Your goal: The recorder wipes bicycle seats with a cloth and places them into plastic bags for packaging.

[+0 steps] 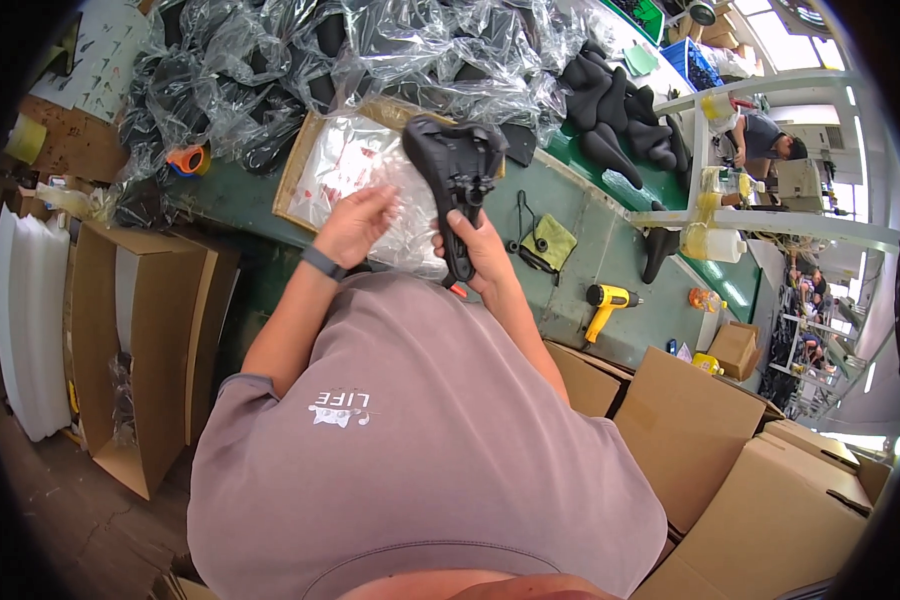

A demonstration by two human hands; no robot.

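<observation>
My right hand [480, 250] is closed around the narrow nose of a black bicycle saddle [432, 160]. Its underside, with rails and a clamp, faces up and to the right. Left of the saddle, my left hand [360, 220] has its fingers bent together at a crumpled clear plastic bag [410, 225], seemingly pinching it; the fingertips are partly lost against the film. Beneath both hands lies a shallow cardboard box [292, 180] holding a stack of clear bags with red print [345, 155].
Many plastic-wrapped saddles [370, 50] heap along the far side; bare black saddles [610, 110] lie on the right. A yellow heat gun [610, 305], green cloth [552, 242] and orange tape roll [187, 160] rest on the green bench [570, 300]. Cardboard boxes [685, 430] flank me. A co-worker [765, 140] is beyond.
</observation>
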